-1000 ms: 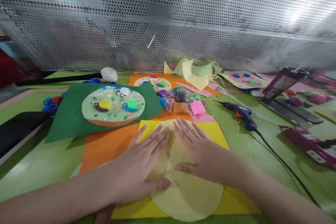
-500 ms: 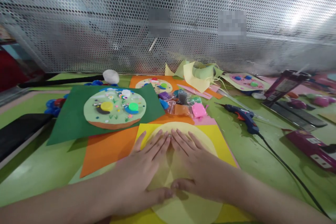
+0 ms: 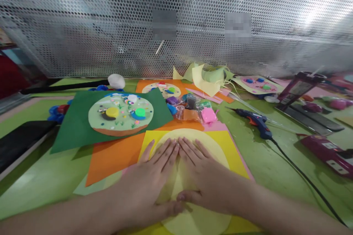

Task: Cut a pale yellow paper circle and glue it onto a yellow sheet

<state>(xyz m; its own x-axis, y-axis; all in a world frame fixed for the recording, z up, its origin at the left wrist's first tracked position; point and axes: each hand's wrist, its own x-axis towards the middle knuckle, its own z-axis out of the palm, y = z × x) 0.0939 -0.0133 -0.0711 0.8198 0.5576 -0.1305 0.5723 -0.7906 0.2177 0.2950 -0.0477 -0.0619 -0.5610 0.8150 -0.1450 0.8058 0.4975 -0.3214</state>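
Observation:
Both my hands lie flat, palms down, on a pale yellow paper circle (image 3: 193, 216) that rests on a bright yellow sheet (image 3: 234, 154). My left hand (image 3: 149, 181) has its fingers stretched out and pressed on the circle's left half. My right hand (image 3: 204, 176) lies beside it on the right half. The fingertips and the thumbs of the two hands almost touch. An orange sheet (image 3: 110, 158) sticks out from under the yellow one on the left.
A dark green sheet (image 3: 71, 132) carries a decorated light green disc (image 3: 120, 113). Small bags of coloured clay (image 3: 195, 108) lie behind the yellow sheet. A blue glue gun (image 3: 255, 121) with a black cord lies at the right. A perforated metal screen (image 3: 176, 22) closes the back.
My hands have drawn together on the pale circle, so the fingertips and thumbs now nearly meet. The view has shifted slightly.

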